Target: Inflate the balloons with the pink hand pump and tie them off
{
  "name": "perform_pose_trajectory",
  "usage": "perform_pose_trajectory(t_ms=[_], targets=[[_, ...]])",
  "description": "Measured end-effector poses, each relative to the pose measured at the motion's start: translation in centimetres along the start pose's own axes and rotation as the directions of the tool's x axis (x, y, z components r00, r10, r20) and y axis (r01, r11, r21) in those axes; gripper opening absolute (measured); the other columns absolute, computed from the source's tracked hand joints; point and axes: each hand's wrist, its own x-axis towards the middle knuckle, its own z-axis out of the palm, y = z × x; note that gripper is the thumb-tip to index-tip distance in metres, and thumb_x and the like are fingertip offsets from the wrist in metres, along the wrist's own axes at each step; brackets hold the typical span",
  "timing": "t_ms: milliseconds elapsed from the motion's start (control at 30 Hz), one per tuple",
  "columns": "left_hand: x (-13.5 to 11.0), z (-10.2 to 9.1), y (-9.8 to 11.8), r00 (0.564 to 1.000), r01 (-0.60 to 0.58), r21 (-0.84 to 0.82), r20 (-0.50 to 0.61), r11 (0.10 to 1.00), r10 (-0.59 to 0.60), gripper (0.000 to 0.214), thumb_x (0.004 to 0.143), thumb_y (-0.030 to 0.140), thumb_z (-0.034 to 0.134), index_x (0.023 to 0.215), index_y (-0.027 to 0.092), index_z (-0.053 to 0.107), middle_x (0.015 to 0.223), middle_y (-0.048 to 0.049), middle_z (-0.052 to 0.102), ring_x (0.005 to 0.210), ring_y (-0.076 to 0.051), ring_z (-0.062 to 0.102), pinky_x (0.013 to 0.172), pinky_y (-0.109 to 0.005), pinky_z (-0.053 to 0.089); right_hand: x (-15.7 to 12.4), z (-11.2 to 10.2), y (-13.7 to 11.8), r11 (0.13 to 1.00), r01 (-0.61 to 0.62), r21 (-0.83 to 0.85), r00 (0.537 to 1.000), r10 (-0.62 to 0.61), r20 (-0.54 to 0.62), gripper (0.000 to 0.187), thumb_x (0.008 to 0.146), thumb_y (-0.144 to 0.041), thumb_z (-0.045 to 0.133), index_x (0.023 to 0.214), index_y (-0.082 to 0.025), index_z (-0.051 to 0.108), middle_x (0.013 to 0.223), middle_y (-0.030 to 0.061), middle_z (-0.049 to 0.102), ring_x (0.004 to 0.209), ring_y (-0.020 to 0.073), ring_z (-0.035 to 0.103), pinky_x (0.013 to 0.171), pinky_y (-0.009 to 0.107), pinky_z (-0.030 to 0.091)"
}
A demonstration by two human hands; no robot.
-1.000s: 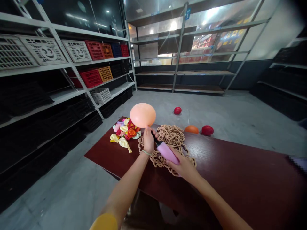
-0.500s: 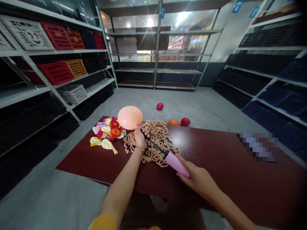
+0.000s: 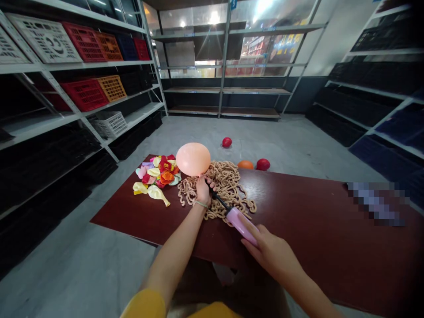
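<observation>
A peach balloon [image 3: 193, 159], inflated and rounded, stands above the table's far edge. At its neck my left hand [image 3: 202, 191] is closed, pinching the neck together with the black end of a hand balloon pump [image 3: 240, 223]. The pump slants down to the right, its black rod showing between my hands. My right hand [image 3: 273, 251] is wrapped round the pump's pink barrel. Below and behind my left hand lies a heap of tan, twisted long balloons [image 3: 228, 183]. To the left is a pile of flat, multicoloured balloons [image 3: 160, 170], with a cream balloon [image 3: 158, 194] in front.
The dark red table [image 3: 298, 225] carries a pixelated item [image 3: 376, 203] on the right. Beyond its far edge are an orange balloon [image 3: 245, 164] and a red balloon [image 3: 263, 164]; another red balloon [image 3: 227, 142] lies on the floor. Shelves with crates [image 3: 112, 88] line the left.
The pink barrel has moved closer to my left hand, so less black rod shows. The camera view has shifted, moving the scene somewhat to the right. Both hands keep their hold.
</observation>
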Motion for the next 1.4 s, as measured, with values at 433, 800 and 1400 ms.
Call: perform_pose_trajectory(t_ms=[433,800,1400], targets=[[-0.4,-0.4,0.5,0.998,0.060,-0.084,0.017,0.995,-0.059,0.024,0.092,0.032,0.051,0.075,0.021,0.038,0.056,0.0081,0.033,0.038,-0.006,0.034,0.036,-0.017,0.027,5.9,-2.6,-4.8,0.995,-0.041,-0.094,0.995,0.049,0.082,0.064,0.095,-0.043,0.047,0.154,-0.039,0.023,0.101,0.0130,0.066,0.073,0.0284,0.069,0.058,0.033,0.049],[-1.2,0.7,1.3,0.995,-0.030,-0.070,0.091,0.997,0.036,0.029,0.091,0.041,0.056,0.077,0.021,0.041,0.058,0.0077,0.033,0.039,-0.006,0.033,0.034,-0.018,0.026,-1.4,-1.2,-1.1,0.991,-0.044,0.125,0.999,0.042,0.021,0.066,0.094,-0.042,0.048,0.155,-0.040,0.020,0.089,0.0046,0.066,0.070,0.0237,0.070,0.059,0.029,0.049],[-0.6,0.3,2.4,0.989,-0.094,-0.078,0.104,0.993,0.101,0.030,0.091,0.042,0.056,0.075,0.021,0.041,0.057,0.0072,0.033,0.039,-0.006,0.033,0.033,-0.019,0.026,-0.6,-0.8,-1.5,0.990,-0.036,0.138,0.999,0.035,0.013,0.065,0.094,-0.041,0.049,0.154,-0.039,0.025,0.087,0.0035,0.067,0.068,0.0236,0.070,0.056,0.028,0.046]])
